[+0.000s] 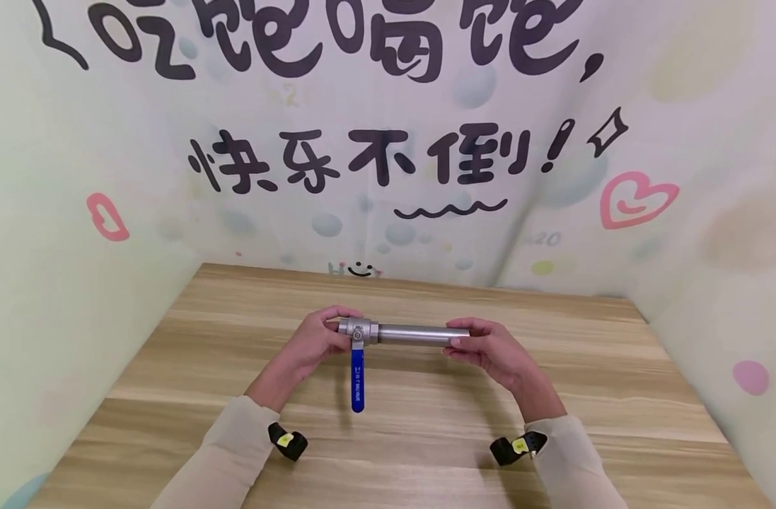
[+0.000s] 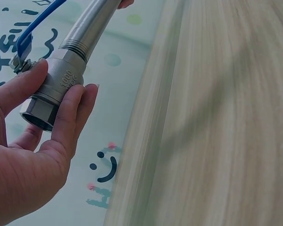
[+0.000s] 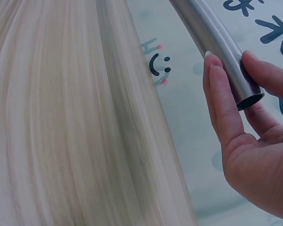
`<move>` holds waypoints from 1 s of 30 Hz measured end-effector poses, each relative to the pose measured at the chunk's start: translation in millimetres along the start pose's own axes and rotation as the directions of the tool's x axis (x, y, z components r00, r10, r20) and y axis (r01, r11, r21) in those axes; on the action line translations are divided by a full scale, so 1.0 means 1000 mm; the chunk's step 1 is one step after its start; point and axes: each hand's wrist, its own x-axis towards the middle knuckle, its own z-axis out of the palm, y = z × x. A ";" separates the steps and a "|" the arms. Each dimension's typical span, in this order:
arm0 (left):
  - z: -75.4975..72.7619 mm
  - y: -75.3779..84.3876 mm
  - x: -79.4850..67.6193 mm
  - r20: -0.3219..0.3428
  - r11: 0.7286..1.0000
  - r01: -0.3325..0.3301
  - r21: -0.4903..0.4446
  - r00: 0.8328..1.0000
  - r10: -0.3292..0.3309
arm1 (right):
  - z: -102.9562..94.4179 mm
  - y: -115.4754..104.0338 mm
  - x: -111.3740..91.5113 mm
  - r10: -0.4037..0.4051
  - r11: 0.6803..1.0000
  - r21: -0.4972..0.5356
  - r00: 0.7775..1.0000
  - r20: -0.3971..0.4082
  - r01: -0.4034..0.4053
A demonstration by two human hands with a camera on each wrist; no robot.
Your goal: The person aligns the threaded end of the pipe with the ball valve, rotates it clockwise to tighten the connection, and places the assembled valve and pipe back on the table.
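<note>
Silver ball valve (image 1: 365, 329), blue lever (image 1: 358, 382): gripped by fingers of left hand (image 1: 311, 344). Smooth metal pipe (image 1: 413, 335), extending right of valve: far end gripped by fingers of right hand (image 1: 497, 355).

Pipe (image 1: 419, 334) with valve (image 1: 358, 330) bars the straight line between left hand (image 1: 311, 341) and right hand (image 1: 492, 350). Blue handle (image 1: 358, 382) juts toward the person just beside the left hand, blocking that bit. Free room right of it, on the person's side of the hands, over the surface (image 1: 419, 438); 2 wrist cameras (image 1: 518, 447) narrow it behind the hands. Passable outside each hand. Beyond hands: surface strip, then printed backdrop (image 1: 362, 237) stops reach.
</note>
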 end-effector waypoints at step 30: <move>-0.002 -0.003 0.001 -0.018 1.000 0.011 0.005 1.000 -0.011 | 0.000 0.004 0.004 0.015 1.000 0.017 1.000 -0.005 -0.015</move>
